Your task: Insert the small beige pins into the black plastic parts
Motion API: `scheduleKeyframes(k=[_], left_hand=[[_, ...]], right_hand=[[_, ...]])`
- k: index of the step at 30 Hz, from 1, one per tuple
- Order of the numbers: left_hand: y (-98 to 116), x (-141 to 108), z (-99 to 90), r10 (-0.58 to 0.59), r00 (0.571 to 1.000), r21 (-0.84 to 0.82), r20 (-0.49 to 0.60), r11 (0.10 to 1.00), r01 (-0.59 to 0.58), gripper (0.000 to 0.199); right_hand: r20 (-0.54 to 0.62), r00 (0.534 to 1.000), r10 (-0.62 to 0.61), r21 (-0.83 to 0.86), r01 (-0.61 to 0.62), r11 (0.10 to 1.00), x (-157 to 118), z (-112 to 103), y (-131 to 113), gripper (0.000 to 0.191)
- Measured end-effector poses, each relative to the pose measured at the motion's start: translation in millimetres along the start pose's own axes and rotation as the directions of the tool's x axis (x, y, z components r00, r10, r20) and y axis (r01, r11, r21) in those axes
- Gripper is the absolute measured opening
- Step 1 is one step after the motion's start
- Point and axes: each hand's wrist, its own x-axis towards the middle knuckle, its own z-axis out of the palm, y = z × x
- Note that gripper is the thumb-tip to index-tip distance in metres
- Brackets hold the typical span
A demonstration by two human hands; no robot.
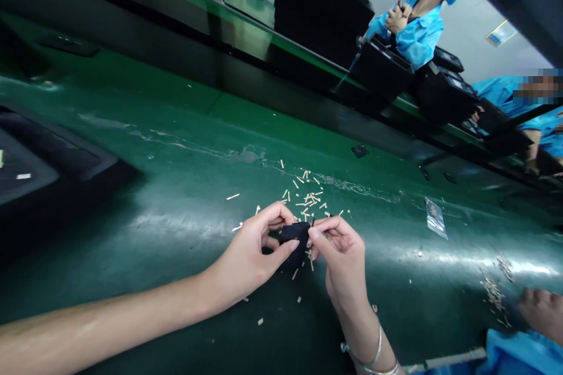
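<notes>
Left of the hands, a black tray [94, 173] sits well apart, outside their reach. The left hand [257, 246] pinches a small black part [295, 240] between thumb and fingers, presumably steadying it. The right hand [341, 249], thumb and forefinger nearly closed, meets its edge, probably for fine work; whether it grips anything is unclear. Pale strips [310, 199] litter the bench [189, 258] beyond and beneath, crowding the work. Rightward lie a clear bag [435, 218] and a co-worker's hand [543, 310].

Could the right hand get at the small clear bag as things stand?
Probably yes: I see nothing blocking the way between the right hand and the clear bag, though that hand's fingertips are busy at the black part.
</notes>
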Motion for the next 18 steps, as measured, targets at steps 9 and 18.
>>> scheduleKeyframes(k=[9,18], left_hand=[[0.9,0.0,-0.2,-0.013,1.0,-0.025,0.003,1.0,0.013,0.011],[-2.5,6.7,-4.0,-0.055,0.997,-0.189,0.047,0.98,0.063,0.019]], right_hand=[[0.002,1.0,0.01,-0.009,-0.01,1.0,0.7,0.0,-1.6,0.011],[0.165,0.978,0.13,0.184,-0.16,0.97,6.1,-5.6,-7.1,0.019]])
